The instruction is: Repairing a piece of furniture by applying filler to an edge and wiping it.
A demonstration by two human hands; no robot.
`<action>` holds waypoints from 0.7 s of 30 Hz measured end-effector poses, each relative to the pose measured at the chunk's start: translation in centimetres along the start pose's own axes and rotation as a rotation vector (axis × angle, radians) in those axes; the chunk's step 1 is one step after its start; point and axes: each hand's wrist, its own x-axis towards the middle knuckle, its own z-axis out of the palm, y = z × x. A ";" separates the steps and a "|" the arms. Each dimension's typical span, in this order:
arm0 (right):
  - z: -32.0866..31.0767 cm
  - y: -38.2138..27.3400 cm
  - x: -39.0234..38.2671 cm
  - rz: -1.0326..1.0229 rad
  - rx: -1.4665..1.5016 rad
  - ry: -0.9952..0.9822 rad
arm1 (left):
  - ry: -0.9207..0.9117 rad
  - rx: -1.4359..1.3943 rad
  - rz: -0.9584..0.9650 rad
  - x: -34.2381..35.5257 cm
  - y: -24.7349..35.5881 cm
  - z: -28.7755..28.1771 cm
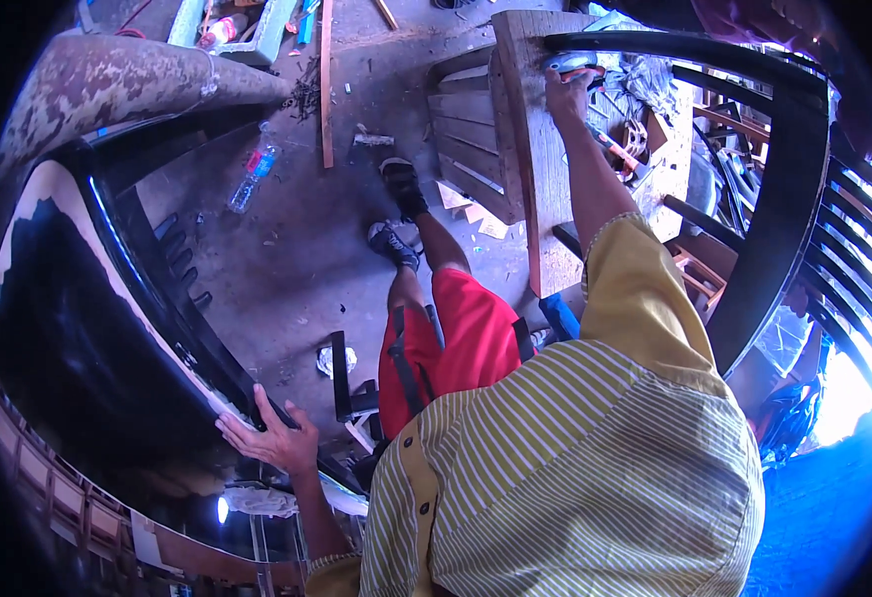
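My left hand [275,438] lies with its fingers spread on the edge of a large glossy black panel [88,338] with a pale band along its border. My right arm stretches out to a wooden bench [545,189]. There my right hand [566,92] is closed at a small grey-and-red tool [575,66], whose kind I cannot make out. Beside it on the bench lie crumpled clear plastic [645,88] and several small tools.
A black slatted wooden frame [769,224] stands at the right, close to my arm. On the floor are a plastic bottle [252,179], a long wooden strip [327,90] and a crumpled white wad [336,360]. A mottled round post [127,85] crosses the upper left.
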 end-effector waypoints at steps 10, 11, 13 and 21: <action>-0.3 -1.6 1.5 -0.069 -0.121 -0.079 | 0.013 0.013 0.018 0.2 0.2 -0.2; 0.0 -1.6 1.6 -0.074 -0.121 -0.008 | 0.020 0.005 0.015 0.3 0.3 -0.1; -0.3 -1.0 1.4 -0.016 -0.059 0.030 | 0.011 0.005 0.013 0.3 0.4 -0.1; -2.4 4.9 -0.4 -0.076 -0.101 0.194 | -0.006 0.001 -0.017 0.1 0.1 -0.1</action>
